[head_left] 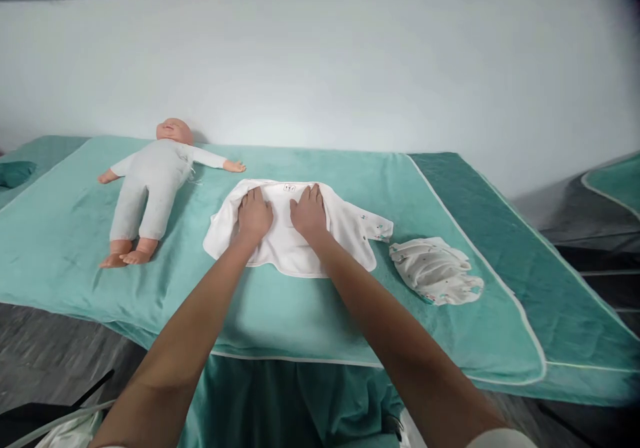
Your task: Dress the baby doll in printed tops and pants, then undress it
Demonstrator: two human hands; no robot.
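A white baby shirt (285, 235) lies spread out across the green cover, its label at the top edge. My left hand (255, 216) rests palm down on the left half of the shirt, fingers pointing away from me. On the other half lies my right hand (309, 215), also flat with the thumb apart. One sleeve (375, 225) with small printed patterns stretches out to the right; the sleeve at the left does not show clearly. A crumpled white printed cloth (437, 271) sits just beyond the right sleeve's cuff.
A baby doll (153, 181) in a white body lies on its back at the left, one arm reaching toward the shirt. The green padded bed cover (300, 318) has white piping along its edges. Behind the bed stands a pale wall (320, 68).
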